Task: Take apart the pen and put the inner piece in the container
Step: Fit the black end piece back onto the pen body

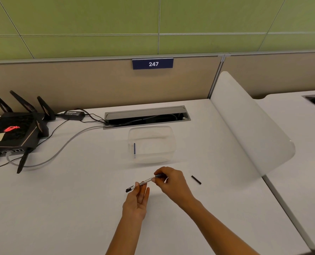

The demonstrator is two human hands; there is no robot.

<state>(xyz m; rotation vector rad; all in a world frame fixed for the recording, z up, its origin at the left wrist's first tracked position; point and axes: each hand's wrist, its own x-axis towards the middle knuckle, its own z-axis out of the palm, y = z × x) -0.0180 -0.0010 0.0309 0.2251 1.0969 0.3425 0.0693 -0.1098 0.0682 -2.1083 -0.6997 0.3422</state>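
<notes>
A white pen (141, 184) with a black tip pointing left is held above the desk between both hands. My left hand (136, 201) supports its left half with thumb and fingers. My right hand (168, 183) pinches the pen's right end, where a dark blue part shows. A small black pen piece (196, 179) lies on the desk to the right of my right hand. Behind the hands stands a clear plastic container (168, 155), and a thin blue inner piece (134, 150) lies inside it along the left wall.
A black router (11, 133) with antennas sits at the far left, with cables (64, 144) running to the desk's cable slot (147, 115). A translucent white divider (248, 126) bounds the desk on the right. A beige partition rises at the back.
</notes>
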